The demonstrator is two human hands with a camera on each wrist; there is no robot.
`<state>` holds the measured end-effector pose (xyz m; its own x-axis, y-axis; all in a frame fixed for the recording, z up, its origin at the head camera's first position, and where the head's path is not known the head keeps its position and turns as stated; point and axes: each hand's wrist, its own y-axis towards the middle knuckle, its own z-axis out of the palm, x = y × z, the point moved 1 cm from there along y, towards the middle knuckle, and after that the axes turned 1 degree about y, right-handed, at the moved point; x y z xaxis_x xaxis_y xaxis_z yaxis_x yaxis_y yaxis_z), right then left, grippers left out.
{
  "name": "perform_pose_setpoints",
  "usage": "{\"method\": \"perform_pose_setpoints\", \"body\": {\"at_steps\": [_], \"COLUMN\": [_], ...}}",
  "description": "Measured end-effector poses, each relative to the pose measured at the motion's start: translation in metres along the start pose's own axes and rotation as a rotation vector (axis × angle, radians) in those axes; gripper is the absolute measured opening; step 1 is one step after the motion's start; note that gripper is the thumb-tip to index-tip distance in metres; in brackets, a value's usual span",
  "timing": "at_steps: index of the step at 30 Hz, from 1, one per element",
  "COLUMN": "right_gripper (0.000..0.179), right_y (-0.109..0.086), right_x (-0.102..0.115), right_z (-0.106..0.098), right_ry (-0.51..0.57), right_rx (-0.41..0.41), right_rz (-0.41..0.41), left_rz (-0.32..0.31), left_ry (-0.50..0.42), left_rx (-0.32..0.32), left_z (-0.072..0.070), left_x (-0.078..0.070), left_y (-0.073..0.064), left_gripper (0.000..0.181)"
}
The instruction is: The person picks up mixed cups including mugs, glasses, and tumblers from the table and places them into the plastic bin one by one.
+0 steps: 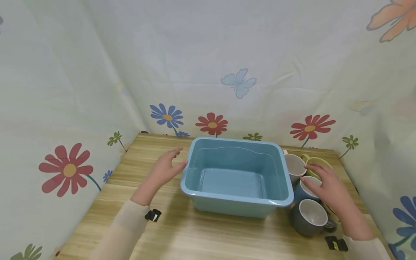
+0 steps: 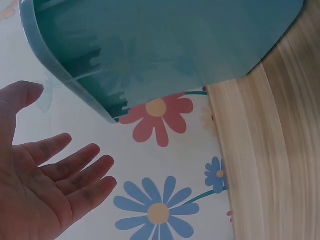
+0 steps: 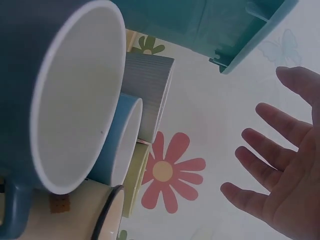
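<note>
A light blue plastic basin [image 1: 232, 184] stands on the wooden table with nothing inside. At its left rim my left hand [image 1: 165, 168] hovers, thumb tip close to the edge and fingers spread in the left wrist view. My right hand [image 1: 331, 189] reaches over several mugs packed along the basin's right side, its fingers spread and holding nothing. Among them are a dark grey mug [image 1: 300, 220] in front, a blue mug [image 1: 302, 193], a ribbed grey mug [image 3: 152, 85] and a yellow-green mug [image 3: 135, 180]. A cream mug [image 3: 70, 215] with a black rim is mostly hidden under my right hand.
A pale curtain [image 1: 182, 54] printed with flowers and butterflies encloses the table [image 1: 136, 169] at the back and both sides. The dark grey mug's handle [image 1: 330, 226] points right. Bare wood shows left of the basin and in front of it.
</note>
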<state>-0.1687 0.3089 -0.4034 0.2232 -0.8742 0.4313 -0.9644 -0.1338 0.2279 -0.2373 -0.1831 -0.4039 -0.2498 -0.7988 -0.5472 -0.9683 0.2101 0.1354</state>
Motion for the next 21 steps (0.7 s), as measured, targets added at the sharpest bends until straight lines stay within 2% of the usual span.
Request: {"method": "perform_pose_setpoints", "body": {"at_steps": [3, 7, 16, 21], "right_gripper": [0.055, 0.059, 0.059, 0.056], "right_y": [-0.005, -0.012, -0.022, -0.03], "right_x": [-0.001, -0.004, -0.009, -0.011], "right_z": [0.002, 0.005, 0.009, 0.014], "right_ry": [0.005, 0.008, -0.012, -0.004], "right_rx": [0.037, 0.041, 0.022, -0.046], "right_rz": [0.041, 0.057, 0.05, 0.011], "left_rz": [-0.012, -0.035, -0.037, -0.039], "left_ry": [-0.036, -0.081, -0.154, -0.198], "left_rx": [0.014, 0.03, 0.001, -0.02], "left_z": [0.004, 0.009, 0.017, 0.019], "left_x": [-0.001, -0.001, 0.004, 0.006], "left_y": [-0.003, -0.008, -0.012, -0.012], "left_gripper": [0.065, 0.065, 0.061, 0.06]}}
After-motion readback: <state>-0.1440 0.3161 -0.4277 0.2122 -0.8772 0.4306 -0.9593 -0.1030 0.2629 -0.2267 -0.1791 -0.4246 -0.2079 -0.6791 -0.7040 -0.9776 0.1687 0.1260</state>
